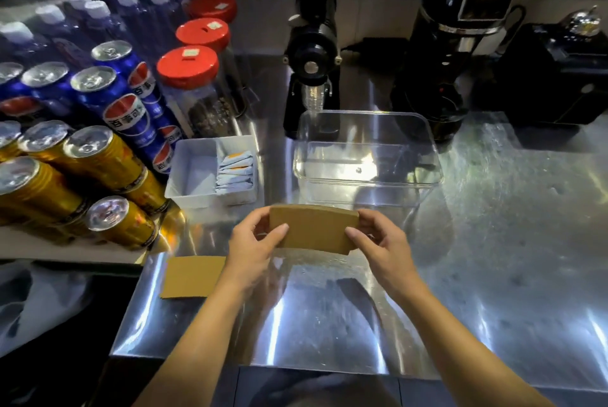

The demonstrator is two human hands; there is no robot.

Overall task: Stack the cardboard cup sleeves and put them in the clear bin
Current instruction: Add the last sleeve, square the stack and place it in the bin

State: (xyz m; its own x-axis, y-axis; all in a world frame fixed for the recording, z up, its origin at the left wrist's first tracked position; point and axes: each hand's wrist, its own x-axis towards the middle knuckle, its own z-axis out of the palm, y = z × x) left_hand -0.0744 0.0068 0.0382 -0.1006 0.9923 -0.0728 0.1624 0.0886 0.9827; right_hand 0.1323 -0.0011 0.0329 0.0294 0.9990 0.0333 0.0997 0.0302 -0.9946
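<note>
Two bare hands held up one flat brown cardboard sleeve (314, 229) over the shiny metal counter (493, 242). The sleeve looked dull and a bit rough. It was shaped like a wide curved band, with its top edge bowed upward. Its long side ran from left to right, and its flat face was turned toward the person.

The left hand (253, 242) pinched the left end, with the thumb on the front and the fingers behind. The right hand (378, 239) pinched the right end the same way. Both hands were closed on the sleeve.

A second sleeve (192, 276) lay flat on the counter, just left of the left wrist. It was the same brown cardboard.

The clear bin (368, 156) stood just behind the held sleeve. It was see-through plastic, smooth and glossy, a box shape with round corners.

To the left of the bin sat a white plastic tray (194, 173) with small paper packets (235, 171) standing in a row.
</note>
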